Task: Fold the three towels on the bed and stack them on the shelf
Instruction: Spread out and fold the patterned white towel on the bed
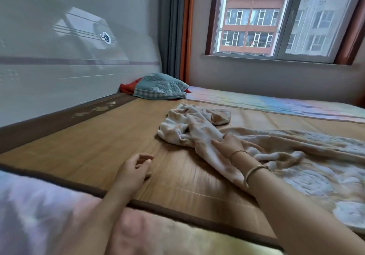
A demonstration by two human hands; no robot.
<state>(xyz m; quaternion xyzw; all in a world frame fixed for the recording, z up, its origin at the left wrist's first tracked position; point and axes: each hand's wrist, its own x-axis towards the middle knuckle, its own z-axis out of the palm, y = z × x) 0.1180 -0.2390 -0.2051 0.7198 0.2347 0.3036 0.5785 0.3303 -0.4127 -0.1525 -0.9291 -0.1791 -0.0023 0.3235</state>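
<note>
Under the right hand (229, 144) lies the crumpled cream towel (189, 128), unfolded.

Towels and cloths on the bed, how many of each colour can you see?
Cream or beige towels: 2, a crumpled towel under the right hand and a bigger towel spread beside it.
Teal cloth: 1, by the headboard.
Red cloth: 1, peeking out under the teal one.
Total: 4
</note>
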